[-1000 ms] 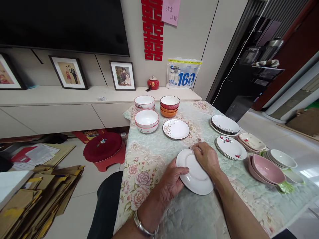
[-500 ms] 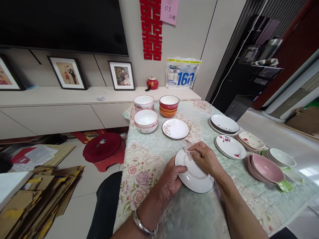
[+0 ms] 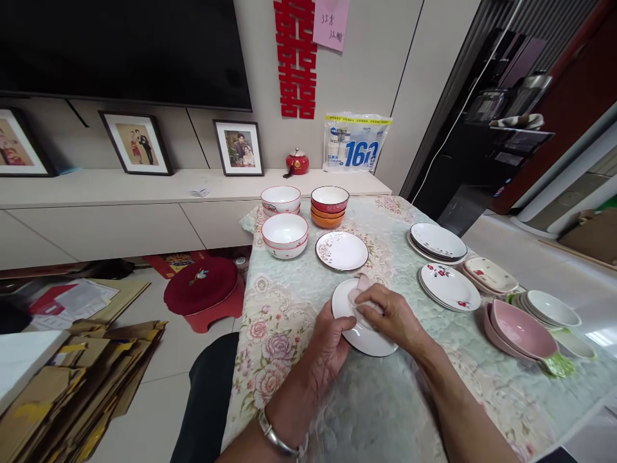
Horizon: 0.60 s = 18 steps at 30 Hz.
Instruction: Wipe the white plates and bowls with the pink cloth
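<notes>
My left hand [image 3: 332, 337] grips the left edge of a white plate [image 3: 369, 342], thumb on top and fingers underneath. The plate is tilted above the table, its plain underside with a foot ring facing me. My right hand [image 3: 388, 312] is closed on a pale pinkish cloth [image 3: 361, 292], pressed against the plate's surface; part of the cloth is hidden under the fingers. Just beyond lies a white plate with a dark rim and brown floral pattern [image 3: 342, 251], flat on the tablecloth.
White bowls [image 3: 284, 235] and red and orange bowls [image 3: 329, 209] stand stacked at the back. On the right are stacked dark-rimmed plates [image 3: 438, 241], flowered plates [image 3: 450, 287], square dishes [image 3: 491, 275], pink bowls [image 3: 523, 328] and small white bowls [image 3: 554, 308]. A red stool [image 3: 205, 289] stands left of the table.
My right hand and the cloth have shifted left and inward over the plate. The plate has moved slightly up and left. My left hand keeps its hold.
</notes>
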Tool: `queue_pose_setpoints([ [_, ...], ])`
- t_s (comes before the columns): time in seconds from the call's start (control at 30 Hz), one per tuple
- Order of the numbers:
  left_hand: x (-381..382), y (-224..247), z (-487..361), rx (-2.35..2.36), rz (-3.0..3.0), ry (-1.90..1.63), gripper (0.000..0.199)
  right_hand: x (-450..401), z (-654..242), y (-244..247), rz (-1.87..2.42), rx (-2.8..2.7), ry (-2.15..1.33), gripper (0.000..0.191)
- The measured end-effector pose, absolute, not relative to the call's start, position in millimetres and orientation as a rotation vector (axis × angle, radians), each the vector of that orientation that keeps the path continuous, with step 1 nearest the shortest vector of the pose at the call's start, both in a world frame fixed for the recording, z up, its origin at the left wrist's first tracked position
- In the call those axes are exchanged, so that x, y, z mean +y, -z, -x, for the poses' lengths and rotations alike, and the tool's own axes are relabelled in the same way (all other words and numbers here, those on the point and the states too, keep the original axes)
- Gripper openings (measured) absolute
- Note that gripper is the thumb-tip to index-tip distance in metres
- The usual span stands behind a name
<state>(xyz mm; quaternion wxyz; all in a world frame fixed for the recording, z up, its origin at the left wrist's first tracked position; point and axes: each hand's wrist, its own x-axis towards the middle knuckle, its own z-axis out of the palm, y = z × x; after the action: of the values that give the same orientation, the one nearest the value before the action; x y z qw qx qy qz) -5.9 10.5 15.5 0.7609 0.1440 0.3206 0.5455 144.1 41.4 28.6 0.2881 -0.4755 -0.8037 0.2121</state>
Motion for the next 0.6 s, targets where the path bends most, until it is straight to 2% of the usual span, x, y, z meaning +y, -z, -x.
queue_pose_setpoints([
  [0.13, 7, -15, 4, 0.686, -0.351, -1.109, 0.061, 57, -167, -15, 1.577, -1.938, -0.318, 0.02],
  [0.27, 4, -13, 2, 0.667, -0.378, -1.047, 0.061, 61, -178, -11, 1.712, -1.918, -0.254, 0.024],
  [0.43, 4, -9, 2, 0.616, -0.367, -1.053, 0.053, 47, -146, -23, 1.386, -2.092, -0.322, 0.019],
  [0.6, 4, -6, 1, 0.565, -0.385, -1.081, 0.034, 32, -114, -41, 1.1, -2.4, -0.441, 0.022],
])
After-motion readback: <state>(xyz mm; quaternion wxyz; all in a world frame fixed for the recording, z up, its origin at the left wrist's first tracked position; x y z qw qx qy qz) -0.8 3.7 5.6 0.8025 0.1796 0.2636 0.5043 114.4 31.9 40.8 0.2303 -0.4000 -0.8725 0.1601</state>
